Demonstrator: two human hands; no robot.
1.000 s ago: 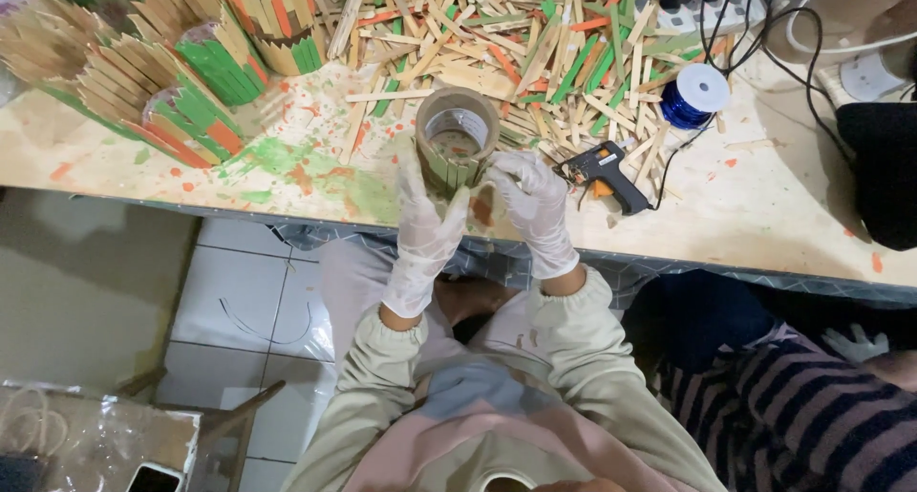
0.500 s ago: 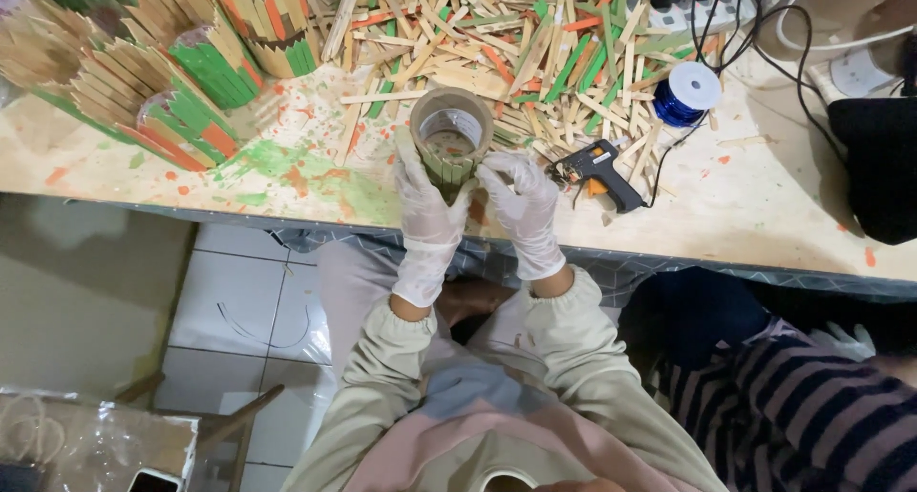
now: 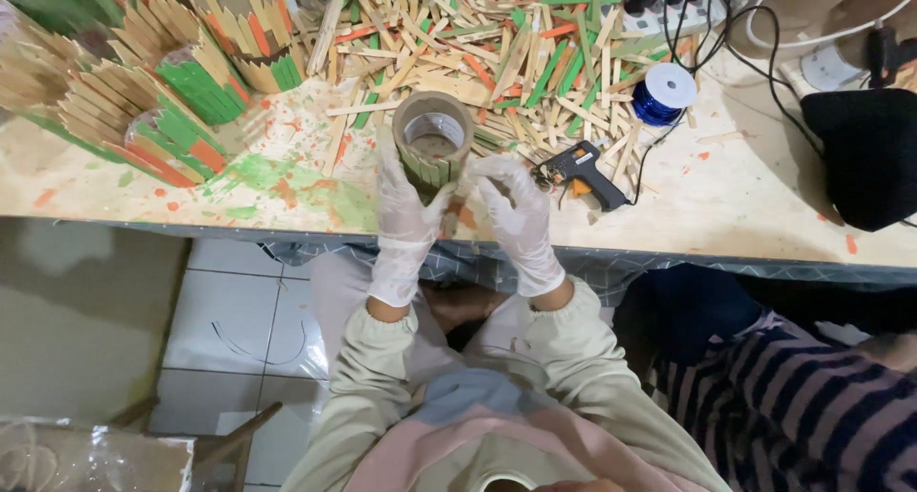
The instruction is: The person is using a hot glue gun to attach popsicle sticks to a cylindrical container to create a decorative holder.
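Note:
A brown cardboard tube [image 3: 435, 134] with green-painted wooden sticks glued along its lower side is held upright over the table's front edge. My left hand [image 3: 406, 223], in a white glove, grips the tube from the left and below. My right hand [image 3: 514, 215], also gloved, presses its fingers against the tube's right side and the sticks there. A black glue gun [image 3: 585, 173] with an orange trigger lies on the table just right of my right hand.
A big heap of plain, green and orange wooden sticks [image 3: 497, 43] covers the table behind the tube. Finished stick-covered holders [image 3: 181, 81] stand at the left. A blue spool [image 3: 664, 93], black cables and a black cloth [image 3: 864, 153] lie at the right. A person in a striped sleeve [image 3: 793, 396] sits to my right.
The tube and both hands have stayed nearly in place; the fingers have shifted slightly around the tube.

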